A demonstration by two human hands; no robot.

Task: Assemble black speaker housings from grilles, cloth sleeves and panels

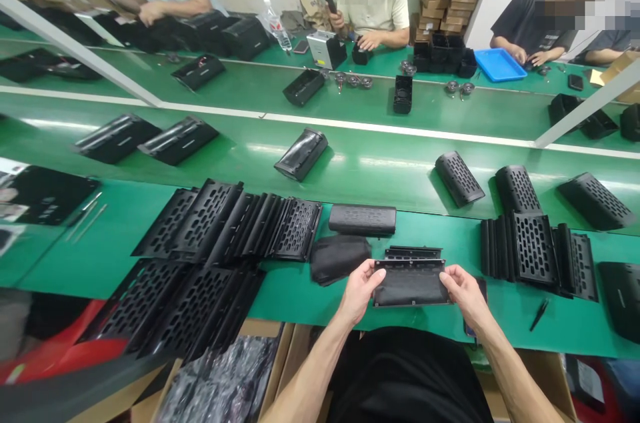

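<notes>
Between both hands is a black plastic grille cover (411,284), its inner side facing up and dark mesh cloth lying in it. My left hand (361,289) grips its left end, thumb on top; my right hand (461,289) pinches the right end. Just behind it lies another black cover (414,253), partly hidden. To the left rests a stack of black mesh cloth (341,257), and beyond that a closed-looking slotted cover (363,219). A pair of black tweezers (539,315) lies to the right.
Slotted grille covers stand in rows at left (205,223) and right (533,253). Black speaker housings (301,154) sit on the green conveyor (370,169). A cardboard box (280,369) with plastic-wrapped parts is below the bench. Co-workers sit across.
</notes>
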